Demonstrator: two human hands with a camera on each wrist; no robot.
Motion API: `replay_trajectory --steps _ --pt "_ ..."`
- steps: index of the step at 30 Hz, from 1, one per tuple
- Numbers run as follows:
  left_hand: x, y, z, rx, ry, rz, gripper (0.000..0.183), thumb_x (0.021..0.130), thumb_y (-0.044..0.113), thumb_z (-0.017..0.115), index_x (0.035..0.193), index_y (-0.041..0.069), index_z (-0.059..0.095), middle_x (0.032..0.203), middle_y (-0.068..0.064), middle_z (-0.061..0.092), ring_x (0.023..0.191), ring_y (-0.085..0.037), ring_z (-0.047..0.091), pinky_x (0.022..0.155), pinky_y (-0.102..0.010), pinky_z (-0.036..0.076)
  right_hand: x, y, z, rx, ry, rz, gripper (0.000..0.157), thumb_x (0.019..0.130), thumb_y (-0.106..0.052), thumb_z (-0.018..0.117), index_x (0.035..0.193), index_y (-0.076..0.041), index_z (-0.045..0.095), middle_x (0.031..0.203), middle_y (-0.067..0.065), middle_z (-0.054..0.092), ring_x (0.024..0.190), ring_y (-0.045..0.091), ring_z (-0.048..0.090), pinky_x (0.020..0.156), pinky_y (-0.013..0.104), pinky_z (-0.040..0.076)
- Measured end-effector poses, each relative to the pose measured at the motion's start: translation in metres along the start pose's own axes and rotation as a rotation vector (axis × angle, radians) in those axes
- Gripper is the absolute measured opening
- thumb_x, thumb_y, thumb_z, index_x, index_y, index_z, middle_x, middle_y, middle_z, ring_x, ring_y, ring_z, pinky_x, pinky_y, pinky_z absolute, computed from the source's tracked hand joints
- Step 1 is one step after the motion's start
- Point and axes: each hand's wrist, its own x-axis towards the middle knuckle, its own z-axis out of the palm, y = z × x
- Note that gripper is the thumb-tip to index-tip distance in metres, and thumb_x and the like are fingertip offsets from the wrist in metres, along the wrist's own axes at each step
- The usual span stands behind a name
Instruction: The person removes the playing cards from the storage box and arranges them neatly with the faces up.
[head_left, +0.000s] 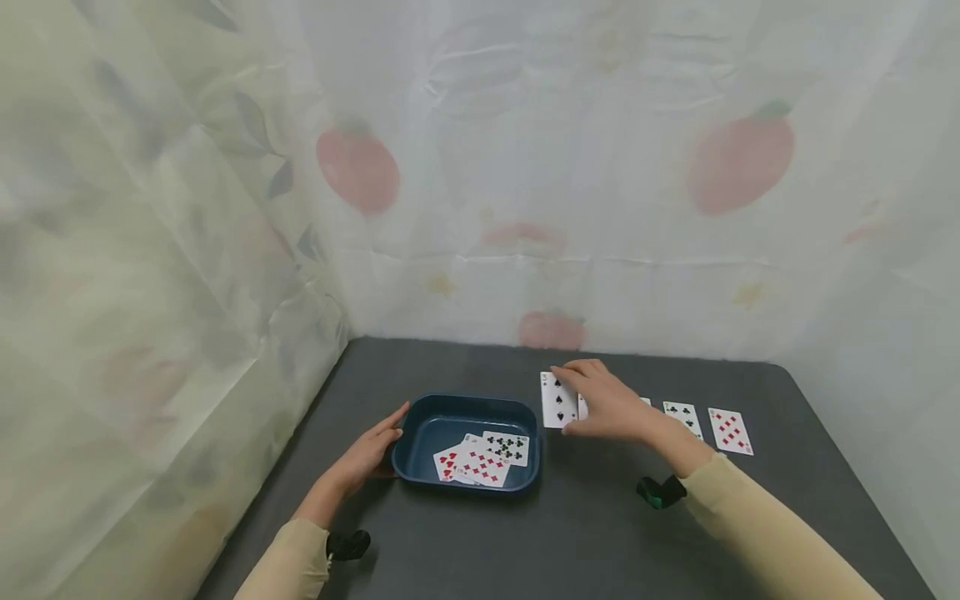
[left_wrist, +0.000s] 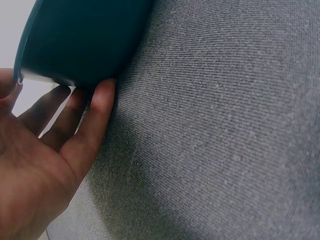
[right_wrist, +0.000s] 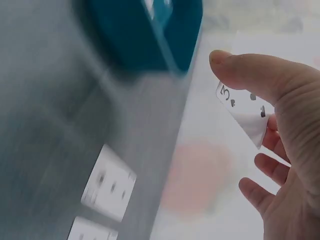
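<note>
My right hand [head_left: 611, 404] pinches a three of spades playing card [head_left: 558, 402] upright, just right of the tray. In the right wrist view, my thumb lies across the face of this card [right_wrist: 245, 110]; the other fingers are partly behind it. My left hand [head_left: 363, 458] touches the left side of a dark blue tray [head_left: 465, 403]. The left wrist view shows its fairly straight fingers [left_wrist: 102, 97] against the outer wall of the tray [left_wrist: 85, 45]. Several overlapping face-up cards [head_left: 483, 462] lie in the tray's front right part.
Face-up cards lie in a row on the dark grey table [head_left: 600, 533], including a club card [head_left: 681, 415] and a diamond card [head_left: 730, 431]. My right hand partly hides other cards. A patterned curtain [head_left: 465, 275] hangs behind the table and along its sides.
</note>
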Motion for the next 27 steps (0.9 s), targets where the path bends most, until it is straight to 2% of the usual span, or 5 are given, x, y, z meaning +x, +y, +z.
replay_trajectory --steps 6,13,17,27 --pt "-0.001 -0.001 -0.003 0.0 -0.002 0.005 0.055 0.111 0.025 0.041 0.163 0.035 0.027 0.17 -0.013 0.014 0.148 -0.044 0.024 0.084 -0.059 0.055 -0.037 0.048 -0.015 0.0 0.026 0.076 0.095 0.077 -0.032 0.091 0.156 -0.008 0.043 0.151 0.015 0.044 0.138 0.036 0.036 0.101 0.057 0.043" --pt "-0.001 -0.002 -0.004 0.013 -0.005 0.017 0.055 0.111 0.027 0.042 0.164 0.036 0.025 0.17 -0.012 0.014 0.149 -0.045 0.025 0.084 -0.058 0.055 -0.073 0.092 -0.02 -0.049 0.045 0.12 0.092 0.074 -0.028 0.094 0.152 -0.009 0.049 0.143 0.02 0.046 0.129 0.041 0.039 0.094 0.059 0.045" --pt "-0.001 -0.002 -0.003 0.013 -0.001 0.019 0.055 0.111 0.027 0.042 0.163 0.038 0.027 0.17 -0.013 0.014 0.148 -0.045 0.025 0.085 -0.058 0.055 -0.088 0.115 -0.02 -0.074 0.024 0.176 0.092 0.072 -0.026 0.095 0.151 -0.008 0.05 0.14 0.023 0.047 0.126 0.043 0.039 0.092 0.062 0.045" --pt "-0.003 -0.003 -0.004 0.002 0.002 0.018 0.055 0.111 0.027 0.042 0.163 0.038 0.028 0.17 -0.013 0.014 0.148 -0.046 0.025 0.084 -0.059 0.055 -0.13 0.168 -0.032 -0.238 -0.06 0.275 0.09 0.067 -0.023 0.096 0.144 -0.004 0.055 0.133 0.028 0.052 0.119 0.05 0.044 0.087 0.068 0.044"
